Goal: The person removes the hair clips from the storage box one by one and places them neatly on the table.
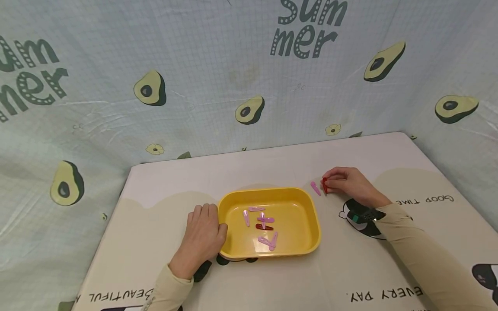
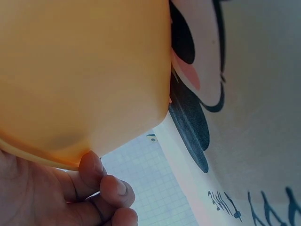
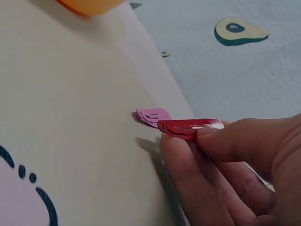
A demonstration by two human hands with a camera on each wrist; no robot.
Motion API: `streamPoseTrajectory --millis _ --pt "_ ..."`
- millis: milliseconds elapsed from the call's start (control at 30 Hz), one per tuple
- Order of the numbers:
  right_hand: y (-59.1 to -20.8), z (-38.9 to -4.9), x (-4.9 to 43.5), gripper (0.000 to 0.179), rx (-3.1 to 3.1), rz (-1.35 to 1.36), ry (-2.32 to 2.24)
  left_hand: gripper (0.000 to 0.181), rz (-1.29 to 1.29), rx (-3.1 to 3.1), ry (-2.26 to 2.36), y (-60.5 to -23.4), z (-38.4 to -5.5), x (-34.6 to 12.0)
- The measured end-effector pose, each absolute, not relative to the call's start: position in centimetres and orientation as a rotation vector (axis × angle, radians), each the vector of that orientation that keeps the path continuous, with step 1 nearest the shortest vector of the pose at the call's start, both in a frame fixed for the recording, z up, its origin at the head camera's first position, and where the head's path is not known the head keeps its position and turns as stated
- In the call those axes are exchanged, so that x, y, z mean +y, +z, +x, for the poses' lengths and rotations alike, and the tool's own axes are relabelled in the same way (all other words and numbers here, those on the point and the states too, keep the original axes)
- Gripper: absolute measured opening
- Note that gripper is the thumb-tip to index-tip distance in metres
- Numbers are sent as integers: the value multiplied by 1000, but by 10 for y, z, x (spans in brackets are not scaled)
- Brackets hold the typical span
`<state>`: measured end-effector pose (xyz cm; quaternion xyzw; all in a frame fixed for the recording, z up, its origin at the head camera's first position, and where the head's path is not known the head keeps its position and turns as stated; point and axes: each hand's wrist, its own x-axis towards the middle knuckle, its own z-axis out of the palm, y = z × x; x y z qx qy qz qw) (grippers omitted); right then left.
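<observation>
Between thumb and fingers, my right hand [image 1: 352, 185] pinches a red snap hair clip [image 3: 190, 127] just above the table. Right beside it on the cloth lies a pink snap hair clip [image 1: 315, 188]. The left side of a yellow tray [image 1: 316, 233] is held by my left hand [image 1: 205, 233], whose fingers curl at the rim in the left wrist view. Inside the tray are several pink hair clips [image 1: 246, 218], some crossing each other, and a dark red hair clip [image 1: 264, 226].
A pale printed cloth with lettering and cartoon figures covers the table [image 1: 350, 276]. Behind and at the sides hangs a light curtain [image 1: 202, 56] with avocado prints, meeting the table's far edge.
</observation>
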<state>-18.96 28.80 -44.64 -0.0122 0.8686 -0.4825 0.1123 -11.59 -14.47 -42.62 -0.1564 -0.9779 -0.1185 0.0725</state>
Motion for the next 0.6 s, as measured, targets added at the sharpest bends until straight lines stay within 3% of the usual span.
streamPoseTrajectory --millis 600 --pt "-451 -192 286 27 2679 -64 -1284 12 -475 -2934 -353 -426 -116 -144"
